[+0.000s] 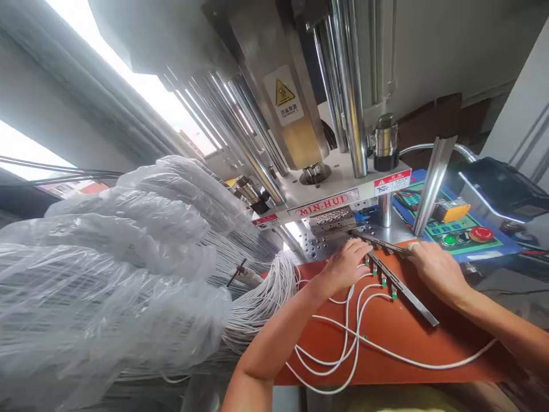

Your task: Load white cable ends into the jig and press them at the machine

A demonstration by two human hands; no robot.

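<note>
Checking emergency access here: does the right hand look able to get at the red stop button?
Probably yes: the right hand rests close below the red stop button on the control panel, and nothing appears to stand between them.

My left hand (343,266), palm down, fingers together and slightly curled. My right hand (437,272), also palm down, fingers pointing toward the left hand.

Straight beyond the grip rises a press (326,183) with chrome columns (349,86), a yellow heat-warning label (281,94) and a red-lettered MIN-HUI nameplate (322,203). To the right of the grip sits a blue-edged control panel (450,232) (red stop button (480,234), green button (448,240)). Left of the grip, a heap of clear plastic sheeting (107,252) billows.
</note>
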